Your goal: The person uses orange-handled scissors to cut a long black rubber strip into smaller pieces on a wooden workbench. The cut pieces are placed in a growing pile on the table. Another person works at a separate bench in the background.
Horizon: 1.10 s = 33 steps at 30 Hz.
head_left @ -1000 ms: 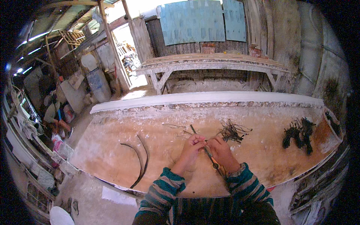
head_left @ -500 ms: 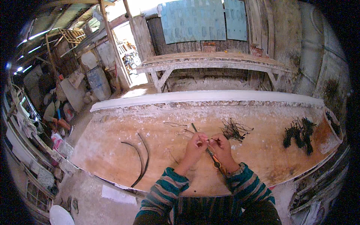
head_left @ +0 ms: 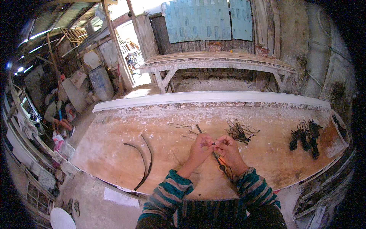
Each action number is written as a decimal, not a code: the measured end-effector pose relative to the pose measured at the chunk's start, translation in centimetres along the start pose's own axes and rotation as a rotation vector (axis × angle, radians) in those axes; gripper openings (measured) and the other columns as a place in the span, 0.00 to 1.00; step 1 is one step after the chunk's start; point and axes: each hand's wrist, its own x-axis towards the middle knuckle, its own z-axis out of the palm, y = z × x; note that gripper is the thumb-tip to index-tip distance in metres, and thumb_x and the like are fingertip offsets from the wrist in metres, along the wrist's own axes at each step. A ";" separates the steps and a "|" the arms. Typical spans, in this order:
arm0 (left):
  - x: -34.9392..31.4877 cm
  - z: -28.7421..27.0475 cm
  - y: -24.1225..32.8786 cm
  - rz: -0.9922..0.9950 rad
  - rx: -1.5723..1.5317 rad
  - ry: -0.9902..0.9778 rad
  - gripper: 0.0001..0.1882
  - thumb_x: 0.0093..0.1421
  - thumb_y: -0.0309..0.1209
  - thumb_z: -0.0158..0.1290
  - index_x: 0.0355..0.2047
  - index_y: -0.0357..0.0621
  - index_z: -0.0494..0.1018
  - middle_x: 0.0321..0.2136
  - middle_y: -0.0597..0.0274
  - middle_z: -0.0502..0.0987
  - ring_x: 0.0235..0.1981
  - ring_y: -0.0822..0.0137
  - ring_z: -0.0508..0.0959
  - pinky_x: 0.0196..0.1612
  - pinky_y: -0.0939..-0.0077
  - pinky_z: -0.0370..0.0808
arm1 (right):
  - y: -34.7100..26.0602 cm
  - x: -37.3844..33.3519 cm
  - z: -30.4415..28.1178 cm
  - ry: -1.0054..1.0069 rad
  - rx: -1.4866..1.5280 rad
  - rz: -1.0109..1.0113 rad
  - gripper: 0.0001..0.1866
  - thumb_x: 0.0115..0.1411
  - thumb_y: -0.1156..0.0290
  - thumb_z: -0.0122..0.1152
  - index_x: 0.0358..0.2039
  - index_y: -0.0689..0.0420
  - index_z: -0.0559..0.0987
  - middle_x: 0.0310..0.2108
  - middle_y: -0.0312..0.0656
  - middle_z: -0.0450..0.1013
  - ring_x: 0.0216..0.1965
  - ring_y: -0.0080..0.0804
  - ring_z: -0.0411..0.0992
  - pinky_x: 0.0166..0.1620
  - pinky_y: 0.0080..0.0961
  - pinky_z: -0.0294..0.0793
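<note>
Over the front middle of the wooden tabletop, my left hand [head_left: 201, 148] and my right hand [head_left: 228, 150] meet, thumbs and fingertips pinched close together. A tiny dark bit shows between the fingertips, too small to name. One narrow dark strip [head_left: 199, 129] runs slantwise past my hands, partly hidden by them; whether they grip it I cannot tell. Beside my right wrist lies an orange-handled tool [head_left: 222, 164], partly covered, its kind unclear. Just beyond my right hand is a loose tangle of thin black loops [head_left: 241, 131]. A few thin wire-like pieces [head_left: 180, 125] lie beyond my left hand.
Two curved dark strips [head_left: 148, 158] rest on the table's left part. At the right are black bundles [head_left: 305, 137] and a tipped bucket [head_left: 331, 136] with dark stuff inside. A white ledge [head_left: 213, 97] edges the far side. Another person [head_left: 57, 114] sits low at far left.
My hands stay together and have shifted very slightly right in the picture; the fingers have changed their pinch a little. The things on the table look the same.
</note>
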 end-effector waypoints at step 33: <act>0.0 -0.2 -1.0 -0.046 0.074 0.020 0.20 0.52 0.20 0.52 0.45 0.43 0.63 0.28 0.65 0.73 0.32 0.74 0.73 0.37 0.80 0.70 | 0.9 0.4 -1.2 0.051 -0.973 -0.452 0.07 0.48 0.76 0.61 0.29 0.63 0.75 0.26 0.39 0.73 0.27 0.22 0.70 0.31 0.18 0.69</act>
